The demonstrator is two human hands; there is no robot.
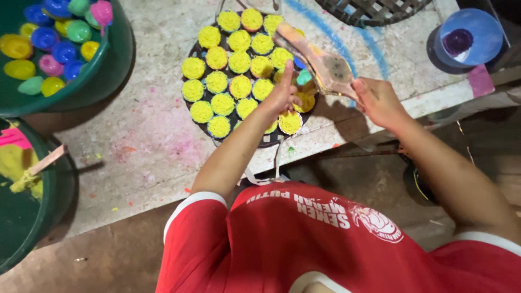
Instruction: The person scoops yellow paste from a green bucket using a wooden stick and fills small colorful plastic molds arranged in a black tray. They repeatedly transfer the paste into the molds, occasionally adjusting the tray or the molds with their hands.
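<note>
A round dark tray (190,111) on a concrete slab carries several small cups heaped with yellow paste (240,87). My left hand (282,96) is over the tray's right side with its index finger stretched out, and a small teal cup (304,77) sits pinched between finger and thumb. My right hand (380,102) grips the handle of a flat wooden paddle (320,61) stained with colour. The paddle's blade reaches over the tray's upper right, just above the teal cup.
A green tub (116,59) at top left holds several empty coloured plastic cups. Another green tub (54,201) at the left edge holds yellow paste and a stick. A blue round container (483,32) and a dark woven basket (374,10) stand at top right. The slab's edge runs in front of me.
</note>
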